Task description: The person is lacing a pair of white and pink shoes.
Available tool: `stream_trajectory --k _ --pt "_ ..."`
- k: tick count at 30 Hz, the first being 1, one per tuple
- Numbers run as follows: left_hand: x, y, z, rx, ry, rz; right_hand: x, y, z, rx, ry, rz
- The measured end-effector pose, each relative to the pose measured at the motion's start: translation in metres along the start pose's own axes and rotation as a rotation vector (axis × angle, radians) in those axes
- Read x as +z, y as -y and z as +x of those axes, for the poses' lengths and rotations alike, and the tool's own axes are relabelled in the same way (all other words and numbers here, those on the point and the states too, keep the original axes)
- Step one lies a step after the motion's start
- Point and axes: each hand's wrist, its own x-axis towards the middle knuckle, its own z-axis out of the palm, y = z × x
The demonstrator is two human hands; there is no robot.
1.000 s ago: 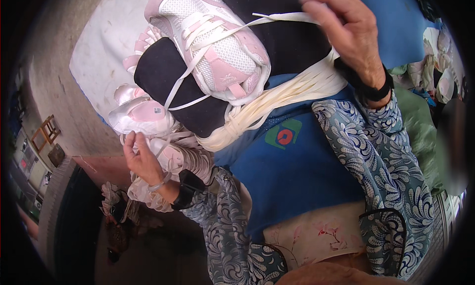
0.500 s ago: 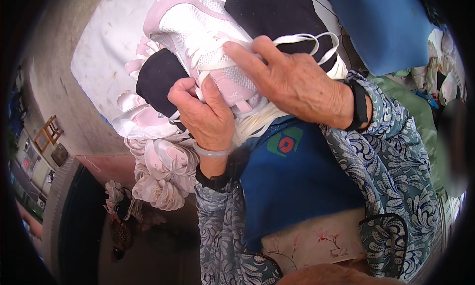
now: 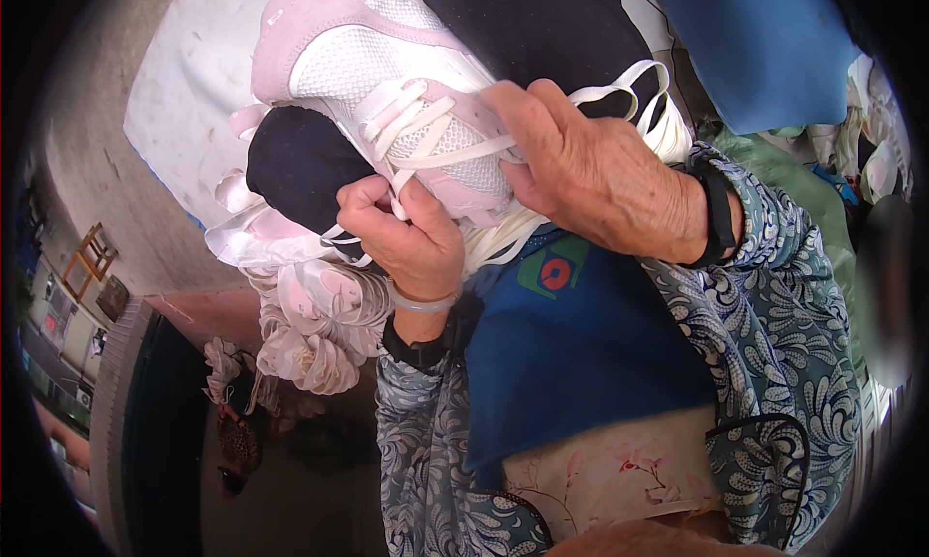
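Observation:
A pink and white mesh shoe upper [image 3: 348, 68] lies in front of me, its toe end toward me. White flat laces [image 3: 450, 157] cross its eyelet rows. My left hand [image 3: 411, 247] is closed at the upper's near left side, thumb and forefinger pinching a lace end. On the other side, my right hand [image 3: 610, 180] pinches the lace strand that runs taut across the tongue; its fingertips are partly hidden. Behind the right hand, loose lace loops [image 3: 634, 88] hang over black cloth [image 3: 532, 34]. Another black cloth-covered shape [image 3: 300, 165] is left of the upper.
Several pink and white shoe pieces [image 3: 314, 330] are stacked at the left, beside a white sheet [image 3: 184, 102]. More white laces [image 3: 508, 240] lie under my hands, by a blue apron [image 3: 590, 344]. A blue panel [image 3: 764, 49] and green cloth [image 3: 823, 228] are at the right.
The shoe upper has shifted left. My right hand has moved right and down, from fingers resting over the laces to pinching a strand drawn across. My left hand keeps its pinch, slightly lower.

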Motion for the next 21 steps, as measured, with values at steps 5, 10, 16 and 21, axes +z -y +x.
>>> stream_trajectory --k 5,10,16,21 --pt "0.004 -0.002 0.006 0.023 -0.002 0.003 0.01 -0.008 -0.004 -0.007 -0.051 -0.048" --pt "-0.001 -0.014 0.032 0.032 -0.053 0.017 0.002 -0.011 0.011 -0.19 -0.19 -0.133" --pt "0.006 -0.013 0.015 0.024 -0.083 0.018 0.002 -0.009 0.009 -0.201 -0.143 -0.178" --pt "0.013 -0.014 0.022 0.057 -0.099 0.041 0.0 -0.019 0.009 -0.185 -0.137 -0.191"
